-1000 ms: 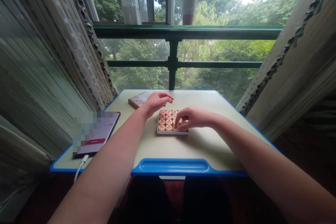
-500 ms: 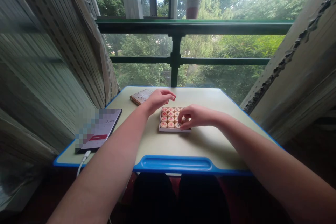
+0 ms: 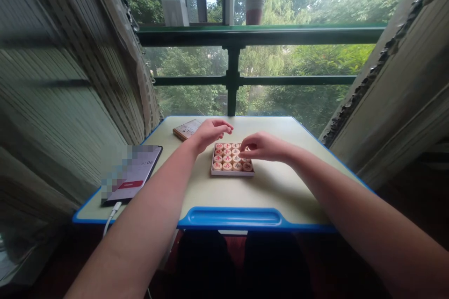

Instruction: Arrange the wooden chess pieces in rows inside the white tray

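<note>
A shallow white box [image 3: 232, 174] holds rows of round wooden pieces [image 3: 227, 167] marked with red and black characters, in the middle of the table. Above the box's far left corner my left hand [image 3: 214, 130] hovers with its fingers apart, holding nothing. My right hand [image 3: 261, 145] is over the box's right side, fingers curled down at the pieces there. Its fingertips hide some of the right-hand pieces, and whether anything is between them is too small to tell.
The pale table [image 3: 280, 196] has a blue rim and a blue tray recess [image 3: 235, 217] in front. At left lies a large phone or tablet [image 3: 136, 173] with a white cable [image 3: 111, 217]. A flat box [image 3: 185, 129] lies behind my left hand. Curtains flank the window.
My right hand has lifted from the box's near right part toward its far right, uncovering the nearest right-hand pieces. My left hand has barely moved. The view has shifted slightly.
</note>
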### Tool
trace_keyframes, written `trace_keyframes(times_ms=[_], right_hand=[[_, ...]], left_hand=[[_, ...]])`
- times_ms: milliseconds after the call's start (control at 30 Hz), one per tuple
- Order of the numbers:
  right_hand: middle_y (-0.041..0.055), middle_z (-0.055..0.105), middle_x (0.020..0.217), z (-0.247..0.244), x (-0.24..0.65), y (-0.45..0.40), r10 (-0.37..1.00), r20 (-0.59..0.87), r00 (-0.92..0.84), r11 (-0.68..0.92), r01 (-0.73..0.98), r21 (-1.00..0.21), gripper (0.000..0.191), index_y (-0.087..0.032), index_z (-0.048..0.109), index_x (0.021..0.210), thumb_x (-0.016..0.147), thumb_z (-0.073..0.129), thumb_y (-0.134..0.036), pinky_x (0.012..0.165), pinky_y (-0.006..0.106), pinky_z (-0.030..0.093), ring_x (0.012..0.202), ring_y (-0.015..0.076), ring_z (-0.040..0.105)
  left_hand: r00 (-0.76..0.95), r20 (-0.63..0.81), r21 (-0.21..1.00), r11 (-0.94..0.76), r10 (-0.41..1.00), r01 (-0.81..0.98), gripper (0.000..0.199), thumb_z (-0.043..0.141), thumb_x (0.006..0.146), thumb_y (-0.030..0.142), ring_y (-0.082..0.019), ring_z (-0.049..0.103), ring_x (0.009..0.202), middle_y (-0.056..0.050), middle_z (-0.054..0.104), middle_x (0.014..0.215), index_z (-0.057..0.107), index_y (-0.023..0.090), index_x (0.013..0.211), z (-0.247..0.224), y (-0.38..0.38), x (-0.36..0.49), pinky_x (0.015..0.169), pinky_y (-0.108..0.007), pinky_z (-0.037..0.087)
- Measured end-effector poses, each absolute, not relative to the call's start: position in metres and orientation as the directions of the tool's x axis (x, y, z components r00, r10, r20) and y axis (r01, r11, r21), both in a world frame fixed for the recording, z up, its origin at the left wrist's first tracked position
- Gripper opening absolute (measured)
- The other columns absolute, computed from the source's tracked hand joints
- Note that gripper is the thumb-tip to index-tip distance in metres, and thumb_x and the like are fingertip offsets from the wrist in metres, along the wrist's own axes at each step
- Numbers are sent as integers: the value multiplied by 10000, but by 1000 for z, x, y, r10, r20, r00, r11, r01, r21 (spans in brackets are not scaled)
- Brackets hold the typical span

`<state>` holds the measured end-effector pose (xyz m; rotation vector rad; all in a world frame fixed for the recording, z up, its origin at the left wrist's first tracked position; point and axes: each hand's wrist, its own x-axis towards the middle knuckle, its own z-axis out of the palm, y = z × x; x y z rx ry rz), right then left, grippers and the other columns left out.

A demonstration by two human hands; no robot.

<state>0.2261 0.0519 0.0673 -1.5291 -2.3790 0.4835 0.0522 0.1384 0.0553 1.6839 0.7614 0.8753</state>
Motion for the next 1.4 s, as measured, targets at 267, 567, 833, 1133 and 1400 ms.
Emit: trace_keyframes(times_ms=[267,567,833,1133,1400], right_hand=[[14,556,607,51,250,72,949,263,-174,277,860,-429,419,-132,691,804,804,489,-499,548,245,296,561,113,428],[102,645,987,32,262,87,926,376,31,177,845,-504,421,-137,627,1041,929,293,-368,842,281,389,929,193,563],[121,598,1060,21,263,91,939,337,-59,180,923,-341,395,-147,623,1058,936,320,-368,934,320,356,1038,219,516],[115,600,1076,20,260,89,950,284,-134,221,927,-302,375,-159,620,1061,926,353,-385,928,336,373,1037,224,524],[119,601,1088,21,261,90,957,262,-128,205,934,-293,385,-158,619,1080,926,345,-380,937,346,370,1048,231,523]], left_hand=[[475,219,913,-350,852,207,203,561,653,262,-121,516,631,-53,655,755,659,127,769,49,145,52,639,-272,430],[411,417,273,-543,811,794,391,489,760,283,-287,440,1161,-96,564,1207,624,174,1110,34,158,46,1035,-381,319],[143,315,181,-207,938,961,715,515,704,605,-448,106,1341,-174,278,1460,510,154,1258,31,159,41,1033,-584,201],[18,15,222,-21,1000,975,903,466,666,700,-523,36,1325,-141,192,1510,334,194,1402,16,170,37,946,-608,301],[315,87,159,-325,945,932,607,379,837,461,-430,175,1333,-127,321,1463,396,169,1369,8,179,37,1036,-506,242]])
